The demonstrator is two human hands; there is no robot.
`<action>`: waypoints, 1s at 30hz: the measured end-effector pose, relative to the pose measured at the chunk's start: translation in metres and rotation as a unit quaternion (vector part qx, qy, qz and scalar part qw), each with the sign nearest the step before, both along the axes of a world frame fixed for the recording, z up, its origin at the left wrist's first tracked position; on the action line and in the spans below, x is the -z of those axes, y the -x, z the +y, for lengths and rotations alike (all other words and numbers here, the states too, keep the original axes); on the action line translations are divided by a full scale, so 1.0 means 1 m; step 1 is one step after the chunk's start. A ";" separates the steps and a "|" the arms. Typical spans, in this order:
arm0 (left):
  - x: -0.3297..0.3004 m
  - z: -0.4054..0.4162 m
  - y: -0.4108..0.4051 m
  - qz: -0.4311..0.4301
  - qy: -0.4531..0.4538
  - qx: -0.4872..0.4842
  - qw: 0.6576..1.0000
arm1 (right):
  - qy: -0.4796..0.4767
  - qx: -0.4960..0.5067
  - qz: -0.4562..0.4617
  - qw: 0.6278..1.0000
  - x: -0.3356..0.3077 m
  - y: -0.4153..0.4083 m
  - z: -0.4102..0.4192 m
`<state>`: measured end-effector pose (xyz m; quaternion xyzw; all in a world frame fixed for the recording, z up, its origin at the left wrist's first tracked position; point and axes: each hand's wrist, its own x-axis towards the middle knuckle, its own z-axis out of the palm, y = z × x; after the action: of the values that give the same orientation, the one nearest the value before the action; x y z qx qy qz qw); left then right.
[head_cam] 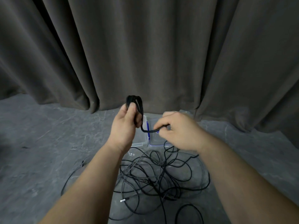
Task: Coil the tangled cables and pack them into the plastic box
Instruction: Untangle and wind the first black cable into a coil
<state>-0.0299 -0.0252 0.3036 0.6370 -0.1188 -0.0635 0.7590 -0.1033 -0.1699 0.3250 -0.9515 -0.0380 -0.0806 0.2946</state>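
Head view shows the left hand (123,126) gripping a black braided cable coil (135,102), right hand (177,130) pinching its tail above the clear plastic box (156,141), half hidden; thin tangled cables (155,177) sprawl over grey marbled floor (48,143).

Black cable bundle (135,102), matt, with a finely woven or braided-looking jacket; its free end (153,130) shows the same dull finish. Tangled cables (155,177) on the floor: thin, dark, smooth-sheathed, faintly satin where light catches them. One plug (123,200) has a bright, brushed-metal shell. Plastic box (157,143): clear, glossy plastic with blue clips (147,126); the lid (139,143) beside it is equally transparent and shiny. Floor (48,143): grey, stone-like, matt, veined and slightly scuffed. Curtain (161,54): heavy grey-brown cloth, soft, velvety, non-reflective, hanging in deep folds.
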 end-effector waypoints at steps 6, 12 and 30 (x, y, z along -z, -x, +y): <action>0.009 -0.011 0.014 0.023 -0.043 0.105 0.993 | -0.219 -0.008 -0.052 0.974 -0.013 0.001 0.000; 0.011 -0.018 0.018 0.052 -0.011 0.123 0.991 | -0.327 -0.026 -0.007 0.945 -0.007 0.003 -0.009; -0.001 -0.018 0.023 0.042 0.072 0.243 0.966 | -0.424 0.091 -0.125 0.892 0.024 -0.015 -0.005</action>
<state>-0.0527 -0.0434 0.3050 0.5296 -0.2424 -0.2641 0.7688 -0.0886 -0.1751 0.3013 -0.7177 0.0501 -0.2338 0.6540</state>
